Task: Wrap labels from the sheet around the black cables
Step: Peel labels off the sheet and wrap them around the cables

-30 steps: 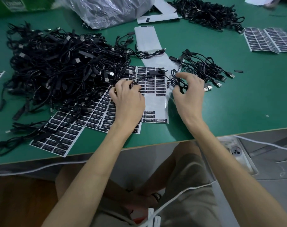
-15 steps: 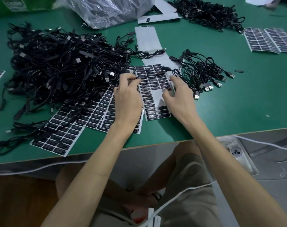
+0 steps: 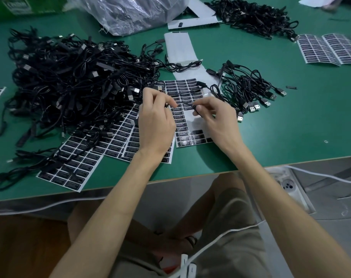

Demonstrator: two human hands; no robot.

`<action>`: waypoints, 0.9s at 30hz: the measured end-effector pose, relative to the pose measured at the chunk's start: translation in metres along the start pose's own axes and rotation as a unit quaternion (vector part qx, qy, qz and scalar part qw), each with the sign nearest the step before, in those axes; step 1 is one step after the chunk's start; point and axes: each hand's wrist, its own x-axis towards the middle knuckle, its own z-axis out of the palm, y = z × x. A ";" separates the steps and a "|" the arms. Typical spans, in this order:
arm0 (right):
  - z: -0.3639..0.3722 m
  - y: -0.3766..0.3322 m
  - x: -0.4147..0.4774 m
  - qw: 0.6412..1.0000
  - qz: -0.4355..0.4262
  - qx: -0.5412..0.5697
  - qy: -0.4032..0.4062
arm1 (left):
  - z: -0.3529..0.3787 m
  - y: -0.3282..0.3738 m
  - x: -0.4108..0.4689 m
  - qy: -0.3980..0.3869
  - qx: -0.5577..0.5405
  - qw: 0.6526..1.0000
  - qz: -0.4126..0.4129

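The left hand and right hand have risen off the label sheet, both pinching 1 black cable.

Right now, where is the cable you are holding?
Head view: the cable stretches between the left hand and right hand, over the label sheet, mid-table.

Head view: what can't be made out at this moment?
Print on the label sheet: too small and blurred to read.
Whether a label sits on the cable pinched by left hand and right hand: fingertips cover it.
Green box: cut off by the top edge.
Plastic bag contents: crinkled film hides them.
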 end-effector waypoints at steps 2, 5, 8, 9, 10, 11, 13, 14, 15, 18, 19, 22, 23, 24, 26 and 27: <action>0.000 0.000 0.000 1.000 -0.013 -0.001 0.008 | 0.000 0.000 0.000 -0.007 0.027 1.000 -0.005; 0.000 0.000 -0.002 0.999 -0.017 0.023 -0.027 | 0.003 0.000 0.000 -0.054 0.066 0.996 0.023; 0.004 -0.001 -0.004 0.998 -0.029 0.026 -0.047 | 0.007 -0.003 0.001 -0.122 0.062 0.989 0.064; 0.004 0.000 -0.004 0.998 -0.026 0.028 -0.041 | 0.008 -0.004 0.002 -0.142 0.061 0.985 0.071; 0.003 0.000 -0.004 0.999 -0.023 0.033 -0.033 | 0.008 -0.005 0.001 -0.160 0.062 0.982 0.076; 0.002 0.001 -0.003 0.999 -0.020 0.039 -0.024 | 0.009 -0.005 0.001 -0.172 0.061 0.980 0.076; 0.001 0.002 -0.002 0.999 -0.016 0.044 -0.007 | 0.009 -0.005 0.001 -0.165 0.058 0.982 0.071; 0.001 0.003 -0.001 0.999 -0.016 0.036 0.004 | 0.008 -0.004 0.001 -0.147 0.062 0.985 0.065; 0.001 0.003 -0.001 0.999 -0.017 0.021 0.017 | 0.008 -0.004 0.001 -0.128 0.065 0.988 0.054; 0.002 0.004 0.001 0.998 -0.010 -0.059 0.022 | 0.006 -0.004 0.004 -0.082 0.053 0.995 0.012; 0.004 0.004 0.002 0.996 -0.008 -0.090 0.003 | 0.006 -0.005 0.004 -0.073 0.052 0.996 0.004; 0.007 0.007 0.004 0.986 -0.015 -0.153 -0.063 | 0.007 -0.005 0.004 -0.074 0.076 0.994 -0.003; 0.008 0.007 0.004 0.986 -0.016 -0.151 -0.073 | 0.007 -0.006 0.004 -0.080 0.093 0.992 -0.003; 0.009 0.007 0.004 0.987 -0.015 -0.143 -0.076 | 0.008 -0.007 0.004 -0.089 0.113 0.990 -0.006; 0.009 0.008 0.004 0.989 -0.016 -0.130 -0.071 | 0.010 -0.009 0.004 -0.108 0.143 0.984 -0.021; 0.010 0.009 0.003 0.990 -0.017 -0.128 -0.063 | 0.010 -0.009 0.004 -0.113 0.149 0.982 -0.029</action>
